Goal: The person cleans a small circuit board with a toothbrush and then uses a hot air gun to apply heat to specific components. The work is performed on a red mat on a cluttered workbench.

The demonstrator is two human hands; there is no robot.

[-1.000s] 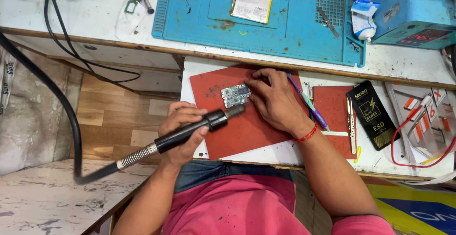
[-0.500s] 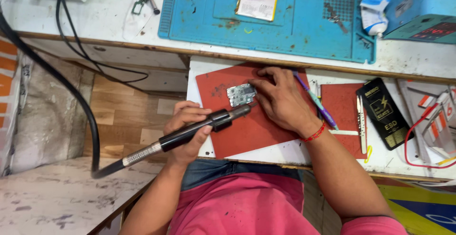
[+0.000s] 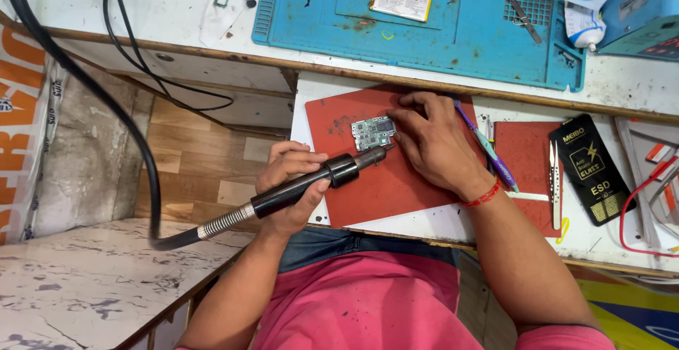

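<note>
a small circuit board [image 3: 373, 133] lies on the red mat [image 3: 382, 187], pinned at its right edge by the right hand [image 3: 435, 145]; the hot-air handpiece [image 3: 318, 180] is gripped by the left hand [image 3: 290, 191], nozzle just beside the board; heating appears under way, nothing yet lifted off

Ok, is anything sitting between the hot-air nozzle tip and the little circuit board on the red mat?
Nothing visible. The nozzle tip in the left hand points straight at the circuit board across bare red mat. The right hand touches the board's far right edge, off that line.
</note>
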